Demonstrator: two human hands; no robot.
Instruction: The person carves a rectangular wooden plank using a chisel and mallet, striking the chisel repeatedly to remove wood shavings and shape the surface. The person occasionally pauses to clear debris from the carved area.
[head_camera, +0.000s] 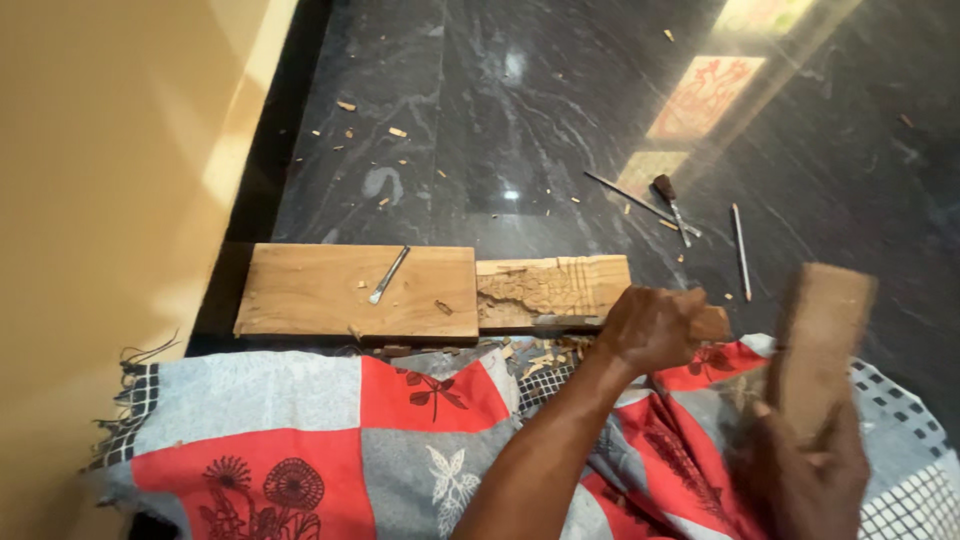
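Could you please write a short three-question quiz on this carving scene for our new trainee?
1. True or false: the right hand holds a wooden mallet.
2. What lies on the plain plank? A) metal chisel B) saw C) brush
3. Which hand rests against the carved board?

Key:
1. True.
2. A, the metal chisel.
3. The left hand.

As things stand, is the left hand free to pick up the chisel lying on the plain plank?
Probably not right away. The left hand is closed on a tool at the carved block. The chisel lies uncovered on the plank, so only the occupied grip hinders it.
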